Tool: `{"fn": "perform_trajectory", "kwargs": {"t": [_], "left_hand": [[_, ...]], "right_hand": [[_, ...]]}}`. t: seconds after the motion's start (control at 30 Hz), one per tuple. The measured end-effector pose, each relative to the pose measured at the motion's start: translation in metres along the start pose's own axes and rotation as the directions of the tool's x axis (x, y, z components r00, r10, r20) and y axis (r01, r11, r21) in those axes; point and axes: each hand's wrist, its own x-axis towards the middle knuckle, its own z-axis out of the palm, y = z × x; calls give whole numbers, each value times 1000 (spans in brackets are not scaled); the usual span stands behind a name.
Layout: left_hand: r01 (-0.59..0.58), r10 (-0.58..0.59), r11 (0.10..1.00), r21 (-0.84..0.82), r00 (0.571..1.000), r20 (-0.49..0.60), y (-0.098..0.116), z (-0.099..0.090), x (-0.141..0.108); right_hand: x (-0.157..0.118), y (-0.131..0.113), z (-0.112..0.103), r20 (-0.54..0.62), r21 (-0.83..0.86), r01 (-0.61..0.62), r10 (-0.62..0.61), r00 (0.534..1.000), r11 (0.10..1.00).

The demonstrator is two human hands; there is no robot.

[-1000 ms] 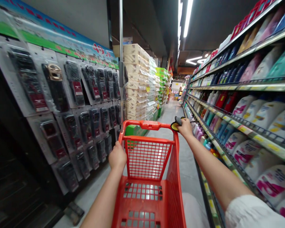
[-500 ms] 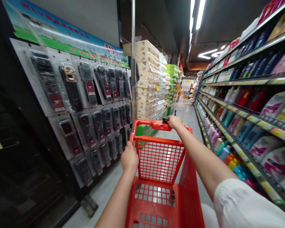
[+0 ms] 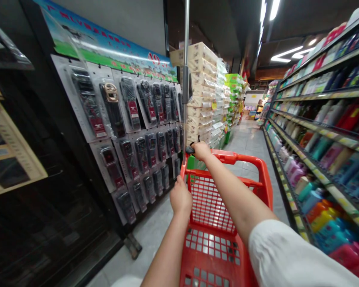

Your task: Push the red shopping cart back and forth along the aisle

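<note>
A red plastic shopping cart (image 3: 211, 265) with a grid panel stands in front of me, its basket floor bare. My left hand (image 3: 181, 197) is closed around the cart's left side rim, below the handle corner. Past it, at the left end of the red handle (image 3: 241, 157), my right hand (image 3: 201, 151) is closed with a small black object (image 3: 190, 149) at its fingers; its kind I cannot make out. My right arm reaches across over the cart. An upright metal pole (image 3: 186, 36) with a grey fitting (image 3: 186, 84) rises beside that corner.
On the left hangs a rack of packaged belts (image 3: 113, 105) under a blue sign (image 3: 113, 44). Boxed packs (image 3: 199, 91) are stacked ahead. Shelves of bottles (image 3: 326, 159) line the right side. A tiled aisle floor (image 3: 251, 137) runs between them.
My right hand has moved left along the cart handle with the black object, to the corner by the pole. My left hand keeps its hold. The view has turned left.
</note>
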Motion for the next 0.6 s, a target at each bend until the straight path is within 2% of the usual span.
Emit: {"fn": "perform_trajectory", "kwargs": {"t": [0.07, 0.13, 0.23, 0.33, 0.43, 0.53, 0.6], "left_hand": [[6, -6, 1000, 2, 1000, -2, 0, 0, 0], [3, -3, 1000, 5, 1000, -5, -1, 0, 0], [-4, 4, 1000, 10, 1000, -6, 0, 0, 0], [4, -4, 1000, 4, 1000, 1, 1, -1, 0], [2, -2, 1000, -5, 1000, 1, 1, -2, -1], [-7, 7, 1000, -4, 1000, -11, 1, -2, -2], [-10, 10, 1000, 2, 1000, -19, 0, -2, -2]], "right_hand": [[1, -1, 5, -89, 39, 114, -110, 990, 993], [-2, -2, 11, -170, 81, 253, -237, 956, 964], [-10, -8, 19, -251, 153, 361, -317, 915, 920], [-22, -18, 26, -257, 235, 339, -278, 925, 911], [-36, -25, 31, -253, 334, 256, -176, 951, 907], [-50, -28, 29, -222, 394, 173, -89, 971, 903], [-60, -29, 24, -181, 389, 156, -91, 979, 908]]}}
